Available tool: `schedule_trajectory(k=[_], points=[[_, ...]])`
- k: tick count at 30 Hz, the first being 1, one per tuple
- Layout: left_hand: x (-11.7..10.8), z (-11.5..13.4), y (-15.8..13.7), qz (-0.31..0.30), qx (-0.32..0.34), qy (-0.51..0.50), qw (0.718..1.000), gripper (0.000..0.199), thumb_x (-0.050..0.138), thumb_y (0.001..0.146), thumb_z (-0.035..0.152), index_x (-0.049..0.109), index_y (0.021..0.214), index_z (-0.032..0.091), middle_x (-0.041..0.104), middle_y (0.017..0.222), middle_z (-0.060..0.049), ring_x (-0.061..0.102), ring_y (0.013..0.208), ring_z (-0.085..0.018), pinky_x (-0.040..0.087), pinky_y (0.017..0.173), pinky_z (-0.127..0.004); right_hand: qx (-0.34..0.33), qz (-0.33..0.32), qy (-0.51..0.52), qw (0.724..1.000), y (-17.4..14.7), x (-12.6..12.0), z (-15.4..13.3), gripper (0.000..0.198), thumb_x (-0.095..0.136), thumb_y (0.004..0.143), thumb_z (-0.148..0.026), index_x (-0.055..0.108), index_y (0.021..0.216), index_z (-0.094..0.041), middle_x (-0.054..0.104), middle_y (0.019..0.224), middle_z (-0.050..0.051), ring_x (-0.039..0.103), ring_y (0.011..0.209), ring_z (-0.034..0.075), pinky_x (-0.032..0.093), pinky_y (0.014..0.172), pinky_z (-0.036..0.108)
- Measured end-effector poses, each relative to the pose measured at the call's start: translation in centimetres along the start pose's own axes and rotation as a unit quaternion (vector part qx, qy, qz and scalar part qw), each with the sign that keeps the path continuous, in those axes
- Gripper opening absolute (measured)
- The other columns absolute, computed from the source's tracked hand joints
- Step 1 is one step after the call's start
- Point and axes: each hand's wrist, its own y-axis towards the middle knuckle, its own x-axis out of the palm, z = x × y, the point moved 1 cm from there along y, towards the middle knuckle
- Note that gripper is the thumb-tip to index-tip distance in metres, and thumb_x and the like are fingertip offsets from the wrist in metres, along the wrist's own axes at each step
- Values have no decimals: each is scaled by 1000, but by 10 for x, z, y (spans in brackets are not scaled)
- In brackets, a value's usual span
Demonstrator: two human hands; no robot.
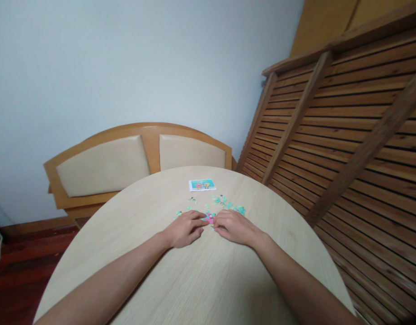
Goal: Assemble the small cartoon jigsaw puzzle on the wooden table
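A small, partly joined patch of jigsaw puzzle [209, 217], pink and turquoise, lies on the round table between my two hands. On its left side my left hand [188, 228] rests low with fingers stretched out, their tips touching the patch. At the right edge of the patch, my right hand [233, 225] has its fingers bent and pressed together; whatever they pinch is hidden. Loose turquoise puzzle pieces [240, 210] are scattered just beyond my right hand. A few more puzzle pieces [179, 213] lie past my left fingers.
Behind the pieces lies a printed picture card [203, 185] with cartoon figures on turquoise. The pale round table [143, 203] reaches towards a padded wooden headboard [153, 131] by the wall. Slatted wooden panels [329, 122] lean along the right side.
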Motion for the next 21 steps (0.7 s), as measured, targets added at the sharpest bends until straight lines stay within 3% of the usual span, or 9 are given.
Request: schedule_trajectory(k=[7, 21], points=[[1, -1, 0, 1, 3, -7, 1000, 38, 51, 94, 18, 62, 130, 24, 61, 129, -10, 55, 119, -25, 44, 106, -42, -4, -2, -11, 1000, 0, 1, 0, 16, 59, 93, -21, 72, 103, -20, 73, 94, 5, 65, 93, 20, 48, 85, 32], [1, 0, 0, -1, 1, -4, 1000, 36, 49, 94, 18, 64, 127, 24, 61, 129, -9, 55, 119, -25, 44, 105, -42, -9, 1, -1, 1000, -2, 3, 3, 16, 59, 94, -20, 76, 92, -20, 74, 97, 6, 65, 96, 19, 48, 87, 31]])
